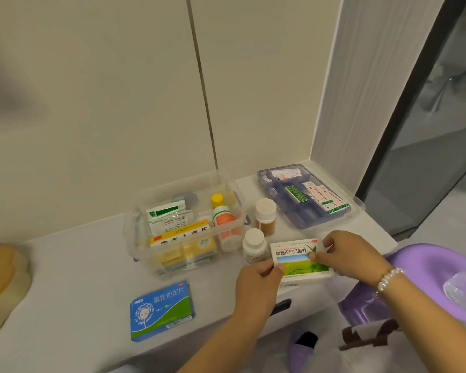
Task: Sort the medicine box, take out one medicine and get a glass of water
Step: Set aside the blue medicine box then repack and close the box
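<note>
A clear plastic medicine box [135, 238] stands on the white counter, filled with cartons, sachets and an orange-labelled bottle [223, 219]. Right of it, both hands hold a white and green medicine carton [299, 261] just above the counter. My left hand [258, 281] grips its left edge. My right hand [347, 254], with a pearl bracelet on the wrist, pinches its right side. Two white-capped bottles [254, 244] [265, 216] stand between the box and the carton. A blue and green carton [162, 310] lies flat near the counter's front edge.
A blue-tinted tray [280, 208] with sachets and tubes sits at the back right corner by the wall. A purple plastic stool [414, 262] bearing a clear glass dish [463, 289] stands right of the counter. A tan rounded object [3, 281] lies at the left edge.
</note>
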{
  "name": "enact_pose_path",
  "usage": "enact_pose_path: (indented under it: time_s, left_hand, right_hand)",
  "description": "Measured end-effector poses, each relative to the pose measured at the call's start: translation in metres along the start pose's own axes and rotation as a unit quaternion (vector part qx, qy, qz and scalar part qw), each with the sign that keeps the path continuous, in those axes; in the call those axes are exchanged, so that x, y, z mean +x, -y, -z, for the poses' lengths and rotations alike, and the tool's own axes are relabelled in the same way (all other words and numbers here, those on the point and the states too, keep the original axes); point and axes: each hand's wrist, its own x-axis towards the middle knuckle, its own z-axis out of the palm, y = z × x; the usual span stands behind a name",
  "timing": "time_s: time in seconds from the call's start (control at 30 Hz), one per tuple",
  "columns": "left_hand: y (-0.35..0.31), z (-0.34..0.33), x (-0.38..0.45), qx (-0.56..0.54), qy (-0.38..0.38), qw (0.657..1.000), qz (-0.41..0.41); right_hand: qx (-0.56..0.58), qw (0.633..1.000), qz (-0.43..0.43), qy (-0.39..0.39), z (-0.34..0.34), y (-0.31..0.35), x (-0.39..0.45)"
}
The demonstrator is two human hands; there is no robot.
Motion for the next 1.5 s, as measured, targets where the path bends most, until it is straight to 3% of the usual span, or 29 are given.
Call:
enact_pose_path:
  time_s: [0.17,0.4,0.6,0.73,0.83,0.97,1.13,1.33,1.5]
  left_hand:
    - [-0.006,-0.002,-0.009,-0.113,-0.022,0.993,0.021]
    - [-0.031,0.017,-0.019,-0.182,-0.043,0.981,-0.056]
    - [-0.05,0.054,-0.014,-0.23,-0.078,0.966,-0.083]
    - [-0.059,0.084,-0.008,-0.25,-0.091,0.958,-0.103]
    - [-0.063,0.107,-0.006,-0.266,-0.096,0.952,-0.114]
    - [-0.067,0.139,-0.005,-0.253,-0.132,0.948,-0.142]
    - [-0.066,0.172,-0.004,-0.175,-0.196,0.947,-0.183]
    - [-0.055,0.194,0.008,-0.11,-0.258,0.943,-0.178]
    - [-0.035,0.209,0.023,-0.046,-0.278,0.951,-0.128]
  right_hand:
    - [0.022,1.0,-0.002,-0.02,0.011,0.003,-0.017]
    - [0.108,0.988,0.041,-0.104,0.028,0.017,-0.032]
    - [0.18,0.957,0.119,-0.197,0.02,0.052,-0.035]
    - [0.274,0.916,0.177,-0.232,0.01,0.078,-0.031]
    - [0.359,0.892,0.196,-0.192,0.001,0.1,-0.027]
    - [0.444,0.861,0.235,-0.075,-0.006,0.131,-0.022]
    - [0.472,0.839,0.267,-0.032,-0.018,0.165,-0.007]
    - [0.447,0.857,0.258,-0.008,-0.035,0.192,0.012]
    - [0.406,0.884,0.23,-0.001,-0.041,0.199,0.025]
